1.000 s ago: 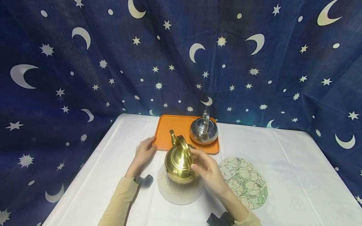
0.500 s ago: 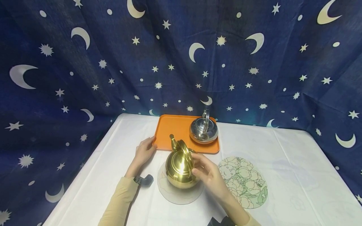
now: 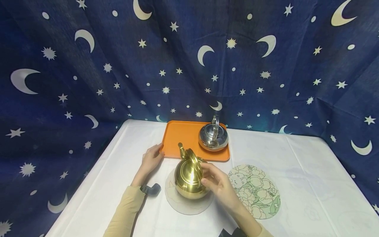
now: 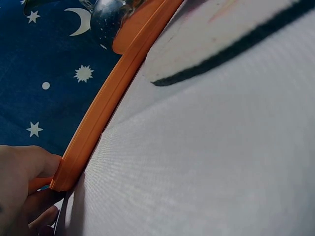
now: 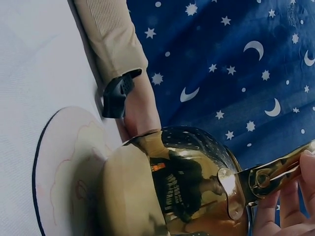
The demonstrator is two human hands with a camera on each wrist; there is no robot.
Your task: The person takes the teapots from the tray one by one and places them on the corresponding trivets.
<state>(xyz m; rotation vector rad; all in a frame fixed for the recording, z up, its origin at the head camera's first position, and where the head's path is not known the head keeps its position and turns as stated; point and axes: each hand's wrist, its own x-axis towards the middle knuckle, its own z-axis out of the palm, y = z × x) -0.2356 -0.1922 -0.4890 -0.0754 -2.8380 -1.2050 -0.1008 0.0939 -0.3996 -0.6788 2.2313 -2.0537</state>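
Note:
My right hand (image 3: pixel 219 184) grips the arched handle of a shiny gold kettle (image 3: pixel 188 182). The kettle is over a pale round mat (image 3: pixel 189 209), its spout pointing toward the back. In the right wrist view the kettle's base (image 5: pixel 120 196) is close to the mat (image 5: pixel 59 177); I cannot tell whether they touch. My left hand (image 3: pixel 151 159) pinches the near left corner of an orange tray (image 3: pixel 179 138). The left wrist view shows the thumb (image 4: pixel 42 162) on one side of the tray's rim (image 4: pixel 106 105) and fingers on the other.
A silver kettle (image 3: pixel 213 140) stands on the tray's right part. To the right lies a second round mat (image 3: pixel 257 194) with green flowers and a bear. White cloth (image 3: pixel 296 171) covers the table, and a dark blue star-and-moon curtain (image 3: pixel 189 65) hangs behind it.
The gold kettle and my right hand have moved toward me and down over the pale mat, slowing in the last half second. My left hand, the tray and the silver kettle stay put.

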